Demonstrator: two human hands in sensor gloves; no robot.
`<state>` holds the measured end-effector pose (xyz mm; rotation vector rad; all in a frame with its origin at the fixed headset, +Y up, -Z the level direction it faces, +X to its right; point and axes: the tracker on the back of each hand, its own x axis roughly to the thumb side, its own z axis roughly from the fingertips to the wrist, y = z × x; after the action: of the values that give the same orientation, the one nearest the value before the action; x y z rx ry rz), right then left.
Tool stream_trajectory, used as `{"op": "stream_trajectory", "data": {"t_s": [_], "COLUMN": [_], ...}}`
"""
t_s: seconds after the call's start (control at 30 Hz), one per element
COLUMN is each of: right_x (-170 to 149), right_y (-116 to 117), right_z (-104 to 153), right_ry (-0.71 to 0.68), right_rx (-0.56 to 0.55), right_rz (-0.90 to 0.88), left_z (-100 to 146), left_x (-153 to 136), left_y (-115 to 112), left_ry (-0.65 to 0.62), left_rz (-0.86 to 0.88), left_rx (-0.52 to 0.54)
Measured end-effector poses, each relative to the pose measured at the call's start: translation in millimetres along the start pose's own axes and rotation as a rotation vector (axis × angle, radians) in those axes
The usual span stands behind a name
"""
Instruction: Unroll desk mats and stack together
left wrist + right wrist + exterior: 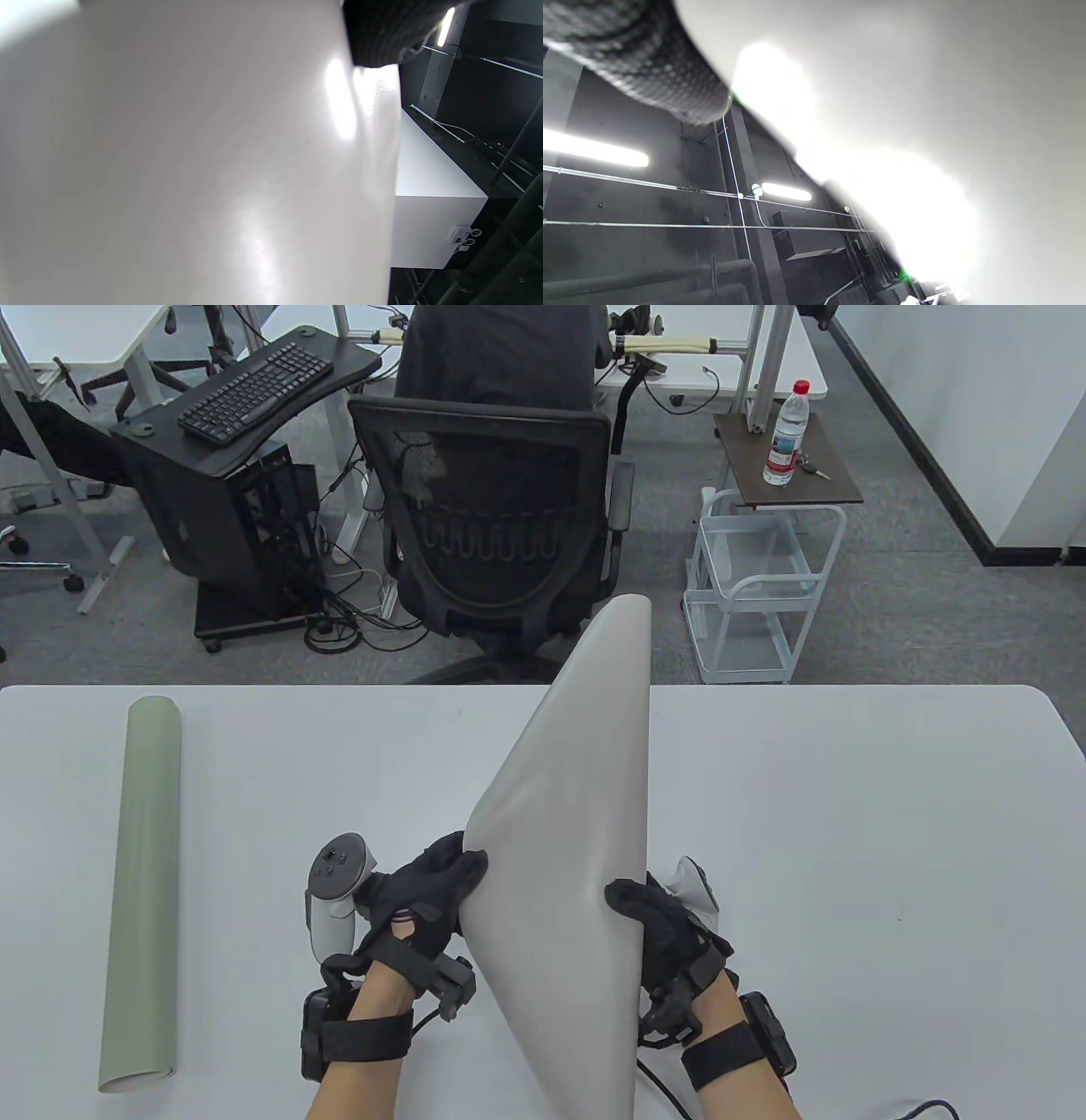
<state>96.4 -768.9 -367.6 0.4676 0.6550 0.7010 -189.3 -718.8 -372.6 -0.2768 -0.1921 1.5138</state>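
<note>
A grey desk mat (568, 806) is held up off the white table (848, 831), partly curled, its far end rising past the table's back edge. My left hand (441, 882) grips its left edge. My right hand (645, 908) grips its right edge. The mat fills most of the left wrist view (191, 169), with a gloved fingertip (382, 29) on it at the top. In the right wrist view the mat (925, 106) covers the right side, a gloved finger (636, 63) at top left. A green mat (144, 891) lies rolled up at the table's left.
Beyond the table's far edge stand a black office chair (501, 526) with a seated person, a black desk with a keyboard (254, 390), and a white wire cart (755, 585) beside a small brown table holding a water bottle (786, 432).
</note>
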Motion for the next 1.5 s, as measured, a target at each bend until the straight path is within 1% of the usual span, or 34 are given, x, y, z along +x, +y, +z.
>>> {"op": "stream_trajectory", "data": {"t_s": [0.07,0.13,0.2,0.27,0.33,0.47,0.5,0.57,0.6,0.63,0.7,0.73,0.77,0.8,0.9,0.93,1.0,1.07,1.2,1.3,1.37,1.43,1.47,1.5], "right_x": [0.2,2.0,-0.9,-3.3,-3.5,5.1,9.7,11.4,10.2,8.5,5.7,4.6,4.5,6.4,10.2,12.4,13.4,13.2,15.8,14.5,15.8,17.5,17.8,18.0], "right_y": [2.0,3.3,-0.2,-2.2,-4.2,-6.4,-8.1,-11.0,-11.7,-11.1,-9.0,-8.3,-7.3,-8.7,-6.7,-6.0,-6.6,-7.5,-9.0,-13.3,-17.2,-17.9,-17.3,-16.0], "right_z": [-1.2,-2.4,-2.8,-2.5,-1.8,0.6,2.7,4.4,4.5,3.4,2.5,1.8,2.7,1.8,2.7,3.9,4.3,5.7,6.6,10.4,13.6,14.0,14.3,13.7], "right_ry": [-0.005,-0.022,-0.027,-0.029,-0.05,-0.08,-0.073,-0.058,-0.044,-0.044,-0.062,-0.08,-0.078,-0.079,-0.057,-0.037,-0.024,-0.006,0.014,0.037,0.005,-0.013,-0.019,-0.034], "right_rx": [-0.003,-0.029,-0.027,-0.007,0.007,0.026,-0.019,-0.14,-0.153,-0.132,-0.067,-0.03,-0.038,0.023,0.039,0.007,-0.02,-0.049,-0.075,-0.125,-0.131,-0.104,-0.11,-0.148], "right_rz": [-0.013,-0.024,-0.033,-0.088,-0.136,-0.12,-0.093,-0.022,-0.039,-0.064,-0.056,-0.111,-0.135,-0.113,-0.076,-0.069,-0.061,-0.016,0.019,-0.043,-0.103,-0.128,-0.128,-0.133], "left_z": [1.9,3.9,6.2,7.1,7.1,8.7,9.5,11.4,11.9,12.8,13.3,12.6,11.7,10.7,11.8,12.6,14.9,16.9,18.9,19.8,21.1,21.8,21.9,21.1], "left_x": [1.6,3.2,4.9,3.0,-1.0,0.2,1.0,5.1,6.7,8.5,9.8,8.2,5.4,3.3,2.1,3.0,5.1,6.7,5.3,4.5,4.7,4.5,4.6,4.5], "left_y": [5.4,9.8,14.6,19.7,23.7,29.1,30.5,31.4,31.4,30.8,29.5,29.6,29.5,30.0,35.4,37.8,40.3,44.3,49.3,51.9,54.1,55.3,54.9,53.5], "left_ry": [-0.003,-0.006,-0.009,-0.004,0.003,-0.005,-0.012,-0.025,-0.029,-0.037,-0.037,-0.035,-0.031,-0.031,-0.026,-0.03,-0.035,-0.041,-0.035,-0.035,-0.035,-0.034,-0.035,-0.032], "left_rz": [-0.064,-0.092,-0.107,-0.154,-0.108,-0.091,-0.062,-0.07,-0.081,-0.086,-0.108,-0.101,-0.074,-0.046,-0.046,-0.035,-0.039,-0.05,-0.051,-0.04,-0.04,-0.028,-0.024,-0.022], "left_rx": [0.055,0.079,0.11,0.144,0.141,0.15,0.14,0.149,0.149,0.149,0.156,0.156,0.145,0.144,0.161,0.16,0.173,0.188,0.207,0.218,0.227,0.224,0.224,0.219]}}
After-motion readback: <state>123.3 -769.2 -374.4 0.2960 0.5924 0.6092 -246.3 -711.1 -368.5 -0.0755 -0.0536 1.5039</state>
